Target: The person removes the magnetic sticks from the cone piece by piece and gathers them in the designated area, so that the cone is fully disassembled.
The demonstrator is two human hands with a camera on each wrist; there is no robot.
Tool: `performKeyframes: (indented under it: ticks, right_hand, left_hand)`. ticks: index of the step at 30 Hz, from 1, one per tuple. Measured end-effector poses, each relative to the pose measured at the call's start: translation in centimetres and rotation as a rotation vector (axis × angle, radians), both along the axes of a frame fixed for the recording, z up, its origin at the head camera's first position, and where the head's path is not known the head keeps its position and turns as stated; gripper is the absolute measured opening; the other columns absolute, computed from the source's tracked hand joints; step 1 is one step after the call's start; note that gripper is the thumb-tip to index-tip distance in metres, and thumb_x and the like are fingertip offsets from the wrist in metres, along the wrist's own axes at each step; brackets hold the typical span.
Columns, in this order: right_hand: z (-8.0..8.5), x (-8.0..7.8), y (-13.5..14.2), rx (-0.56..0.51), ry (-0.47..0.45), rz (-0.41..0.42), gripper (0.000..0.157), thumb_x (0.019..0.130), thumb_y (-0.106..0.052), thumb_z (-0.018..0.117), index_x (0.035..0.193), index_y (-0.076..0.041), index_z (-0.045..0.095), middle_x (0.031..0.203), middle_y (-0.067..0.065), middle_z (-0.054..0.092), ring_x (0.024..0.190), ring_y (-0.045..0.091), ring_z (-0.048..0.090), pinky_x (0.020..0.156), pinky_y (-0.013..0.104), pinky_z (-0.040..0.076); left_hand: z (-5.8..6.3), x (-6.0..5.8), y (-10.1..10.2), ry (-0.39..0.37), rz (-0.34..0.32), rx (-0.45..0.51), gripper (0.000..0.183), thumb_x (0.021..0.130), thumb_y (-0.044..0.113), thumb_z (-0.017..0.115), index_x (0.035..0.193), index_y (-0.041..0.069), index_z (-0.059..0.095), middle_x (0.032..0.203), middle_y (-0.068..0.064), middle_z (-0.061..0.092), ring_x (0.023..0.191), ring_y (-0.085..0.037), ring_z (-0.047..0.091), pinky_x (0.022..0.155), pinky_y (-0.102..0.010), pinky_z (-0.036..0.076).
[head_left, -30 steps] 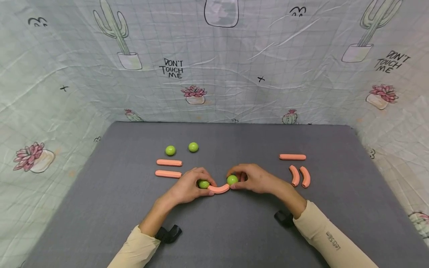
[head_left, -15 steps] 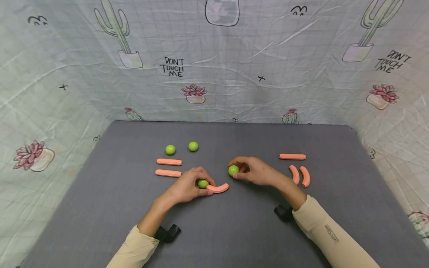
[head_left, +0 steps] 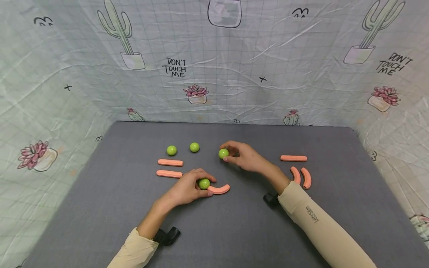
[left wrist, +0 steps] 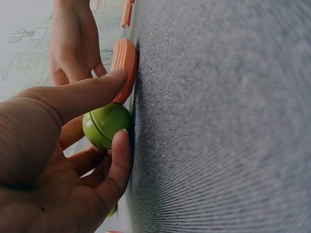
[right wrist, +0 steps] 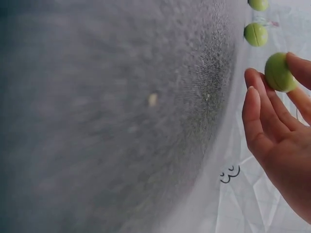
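In the head view my left hand [head_left: 186, 188] curls round a green ball [head_left: 204, 183] at mid-table. A curved orange ribbed piece [head_left: 219, 189] meets this ball at one end. In the left wrist view my thumb [left wrist: 92, 93] presses along that curved piece [left wrist: 126, 60], and a fingertip touches the green ball [left wrist: 108, 124], which has a seam round it. Farther back, my right hand [head_left: 247, 158] pinches another green ball [head_left: 223, 153] between thumb and fingers. The right wrist view shows this ball [right wrist: 279, 73] raised off the grey table surface.
Two green balls, one left [head_left: 171, 150] and one right [head_left: 194, 147], lie at the back left. Two straight orange sticks [head_left: 170, 162] lie before them. At right are a straight orange stick [head_left: 293, 158] and two curved pieces [head_left: 306, 178]. A printed cloth [head_left: 228, 74] hangs behind.
My right hand has drawn its green ball away from the free end of the curved piece, toward the back of the table and slightly left. The left hand stays nearly in place.
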State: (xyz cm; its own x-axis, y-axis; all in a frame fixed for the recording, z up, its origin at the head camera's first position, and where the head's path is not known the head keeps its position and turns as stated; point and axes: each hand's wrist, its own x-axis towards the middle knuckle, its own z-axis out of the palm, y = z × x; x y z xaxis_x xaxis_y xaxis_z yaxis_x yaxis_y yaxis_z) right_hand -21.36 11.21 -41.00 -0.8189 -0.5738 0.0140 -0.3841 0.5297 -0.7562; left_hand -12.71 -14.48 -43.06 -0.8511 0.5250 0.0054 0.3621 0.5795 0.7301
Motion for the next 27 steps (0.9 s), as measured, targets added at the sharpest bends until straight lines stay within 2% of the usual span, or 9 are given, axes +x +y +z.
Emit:
performKeyframes:
  ticks: [13,20,27]
  right_hand:
    - [0.0,-2.9,-2.3,0.004,-0.024,-0.052,0.041,0.102,-0.022,0.069,0.141,-0.012,0.061,0.132,0.011,0.069,0.117,0.03,0.067,0.093,0.045,0.056]
    - [-0.1,-4.2,-3.5,-0.004,-0.038,-0.04,0.041,0.101,-0.02,0.07,0.139,-0.01,0.061,0.13,0.012,0.069,0.119,0.029,0.067,0.095,0.042,0.057]
    - [-0.2,-5.1,-4.3,0.024,-0.047,-0.029,0.038,0.1,-0.021,0.072,0.136,-0.01,0.064,0.129,0.014,0.071,0.117,0.029,0.068,0.093,0.042,0.057]
  left_hand:
    - [0.2,0.3,0.0,0.01,0.022,0.012,0.032,0.087,0.015,0.086,0.117,0.016,0.077,0.114,-0.004,0.07,0.087,-0.012,0.057,0.074,-0.021,0.051]
    - [0.3,0.2,-0.1,0.0,0.031,0.005,0.031,0.086,0.014,0.086,0.116,0.016,0.077,0.112,-0.003,0.069,0.086,-0.012,0.056,0.074,-0.021,0.05]
    - [0.0,0.0,0.0,-0.014,0.013,0.006,0.031,0.088,0.017,0.085,0.118,0.015,0.077,0.114,-0.003,0.068,0.088,-0.01,0.056,0.076,-0.022,0.051]
